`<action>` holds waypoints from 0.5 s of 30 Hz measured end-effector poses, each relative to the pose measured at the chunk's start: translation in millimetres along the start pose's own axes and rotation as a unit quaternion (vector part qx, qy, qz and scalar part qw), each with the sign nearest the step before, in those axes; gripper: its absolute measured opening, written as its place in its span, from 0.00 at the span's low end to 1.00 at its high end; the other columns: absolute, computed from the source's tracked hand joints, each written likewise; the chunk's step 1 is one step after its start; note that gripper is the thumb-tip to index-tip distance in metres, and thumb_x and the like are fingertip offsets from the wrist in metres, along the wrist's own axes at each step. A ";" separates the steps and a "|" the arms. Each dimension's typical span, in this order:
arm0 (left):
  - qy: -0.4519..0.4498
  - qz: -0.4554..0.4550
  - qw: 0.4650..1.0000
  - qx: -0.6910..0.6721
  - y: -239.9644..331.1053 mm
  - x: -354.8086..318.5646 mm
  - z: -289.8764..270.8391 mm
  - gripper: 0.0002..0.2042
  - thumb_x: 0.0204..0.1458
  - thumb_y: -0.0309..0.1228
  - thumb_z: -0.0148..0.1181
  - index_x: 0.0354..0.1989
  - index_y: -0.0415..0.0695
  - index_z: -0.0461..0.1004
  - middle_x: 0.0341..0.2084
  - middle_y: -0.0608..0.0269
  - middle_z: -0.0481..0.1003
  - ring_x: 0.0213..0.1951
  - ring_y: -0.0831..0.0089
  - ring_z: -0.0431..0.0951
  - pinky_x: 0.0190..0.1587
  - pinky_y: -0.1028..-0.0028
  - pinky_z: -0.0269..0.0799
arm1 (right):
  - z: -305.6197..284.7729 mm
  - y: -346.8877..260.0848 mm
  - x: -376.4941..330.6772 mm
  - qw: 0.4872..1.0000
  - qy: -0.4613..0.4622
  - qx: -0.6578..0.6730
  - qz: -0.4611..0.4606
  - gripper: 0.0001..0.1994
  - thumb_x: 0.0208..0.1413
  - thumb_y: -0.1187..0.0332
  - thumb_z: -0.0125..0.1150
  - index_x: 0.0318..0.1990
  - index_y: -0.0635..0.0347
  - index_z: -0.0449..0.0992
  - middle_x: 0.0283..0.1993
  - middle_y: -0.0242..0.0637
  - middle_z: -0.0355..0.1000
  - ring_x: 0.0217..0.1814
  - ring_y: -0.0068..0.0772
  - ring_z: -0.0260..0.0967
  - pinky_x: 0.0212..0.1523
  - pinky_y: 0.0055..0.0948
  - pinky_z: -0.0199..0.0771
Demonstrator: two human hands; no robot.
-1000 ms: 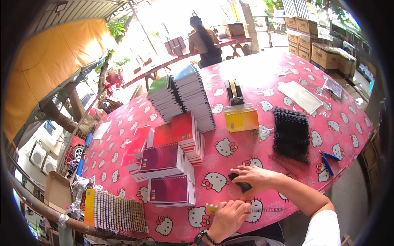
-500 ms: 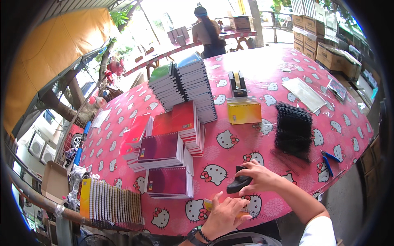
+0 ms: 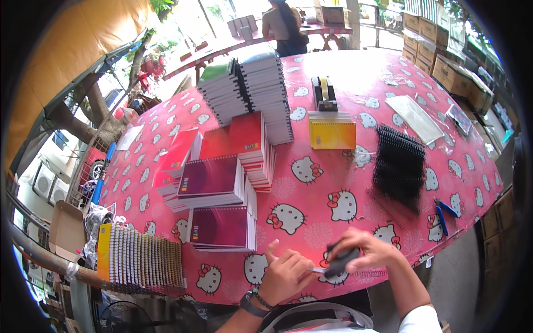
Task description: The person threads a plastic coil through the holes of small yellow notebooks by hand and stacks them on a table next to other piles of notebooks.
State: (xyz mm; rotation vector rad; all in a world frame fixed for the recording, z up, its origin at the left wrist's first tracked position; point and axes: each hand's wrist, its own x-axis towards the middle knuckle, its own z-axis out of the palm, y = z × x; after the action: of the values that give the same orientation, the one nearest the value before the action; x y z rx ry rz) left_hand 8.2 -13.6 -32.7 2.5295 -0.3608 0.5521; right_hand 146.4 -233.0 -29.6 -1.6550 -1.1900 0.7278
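Observation:
My left hand (image 3: 287, 275) is closed on a thin small notebook (image 3: 318, 270), held almost edge-on near the table's front edge; most of it is hidden behind the fingers. Wrapped round a black, rounded, palm-sized tool (image 3: 341, 263), my right hand (image 3: 366, 248) is slightly blurred. The tool's kind cannot be made out. Its lower end is close to or touching the notebook's edge. A thin spiral binding coil (image 3: 369, 273) extends to the right from just below the tool.
Purple notebooks (image 3: 219, 227), red notebooks (image 3: 247, 133) and tall white-paged stacks (image 3: 266, 94) stand left of centre. Bound notebooks (image 3: 141, 258) line the left front. Yellow notebooks (image 3: 332, 136), a tape dispenser (image 3: 323, 94), black coils (image 3: 397, 169) and blue-handled pliers (image 3: 442, 216) lie beyond. A person (image 3: 283, 28) sits behind.
The black tool has moved right and down in my right hand, toward the notebook's edge. My left hand has tilted the notebook from showing its yellow cover to nearly edge-on. The view has shifted slightly.

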 end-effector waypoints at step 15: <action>0.039 -0.035 0.999 0.016 5.3 1.2 2.7 0.13 0.30 0.34 0.74 0.25 0.53 0.75 0.23 0.73 0.73 0.34 0.73 0.74 0.65 0.55 0.37 | 4.4 3.7 -5.7 0.984 0.002 0.179 0.001 0.29 0.40 0.44 0.67 0.42 0.61 0.78 0.46 0.39 0.73 0.54 0.39 0.65 0.57 0.38 0.60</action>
State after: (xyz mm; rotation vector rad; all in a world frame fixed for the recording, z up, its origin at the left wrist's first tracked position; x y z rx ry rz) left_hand 8.2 -19.6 -32.0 2.5315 -0.2372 0.6316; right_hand 142.0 -237.1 -35.0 -1.3566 -0.9877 0.8828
